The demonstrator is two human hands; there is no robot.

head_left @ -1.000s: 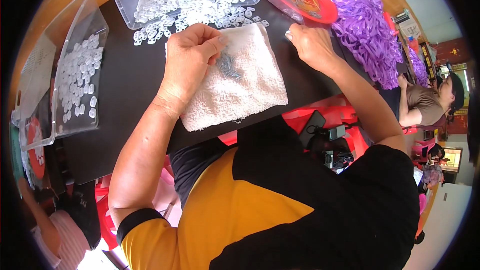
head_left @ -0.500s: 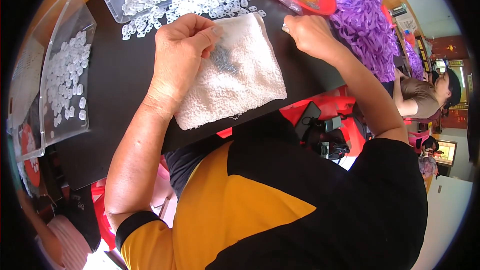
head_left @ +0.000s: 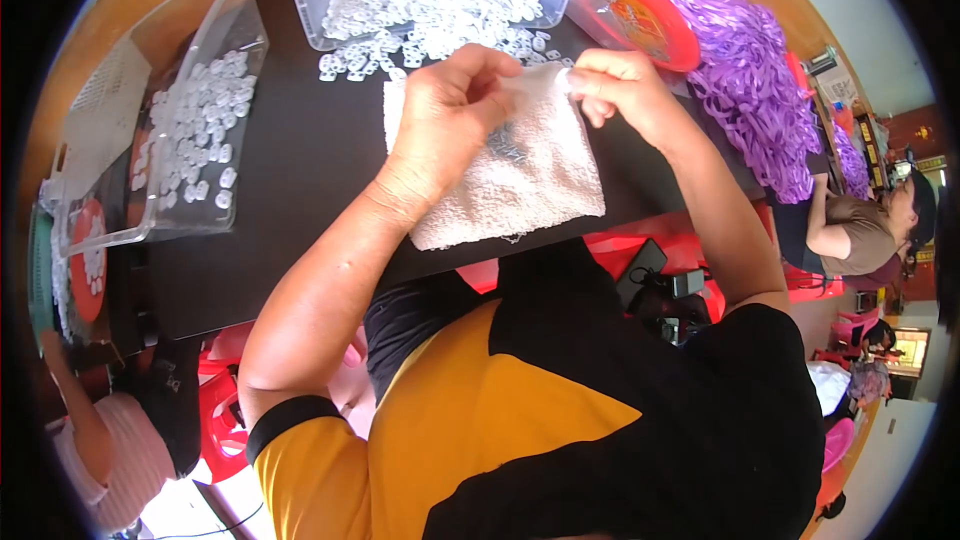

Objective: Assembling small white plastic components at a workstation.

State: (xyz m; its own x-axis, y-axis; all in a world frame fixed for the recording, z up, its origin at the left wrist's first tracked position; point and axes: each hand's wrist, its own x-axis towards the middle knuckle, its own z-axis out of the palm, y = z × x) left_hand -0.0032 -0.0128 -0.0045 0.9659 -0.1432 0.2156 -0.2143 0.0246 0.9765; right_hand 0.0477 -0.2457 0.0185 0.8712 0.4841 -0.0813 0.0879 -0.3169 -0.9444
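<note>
A folded white towel (head_left: 530,195) lies on the dark table in front of me. On it sits a small heap of thin grey metal pieces (head_left: 507,145), partly covered by my left hand. My left hand (head_left: 445,110) is over the towel's left side, thumb and fingertips pinched together; whatever they hold is hidden. By the towel's far right corner, my right hand (head_left: 632,95) has its thumb and forefinger closed at a whitish spot. I cannot tell whether that is a small piece or the towel's edge. Beyond both hands lie many small white plastic pieces (head_left: 440,10), slotted and rounded.
A clear plastic box (head_left: 312,5) on its side spills the white pieces. Another clear box (head_left: 150,235) with similar pieces is at left. Far right are a red dish (head_left: 688,40) of metal parts and heaped purple ribbons (head_left: 755,110). A person (head_left: 850,230) sits at right, another (head_left: 125,440) at lower left.
My right hand has come leftward from beside the towel to its far right corner, closer to my left hand. My left hand stays pinched over the towel. The whole view has shifted.
</note>
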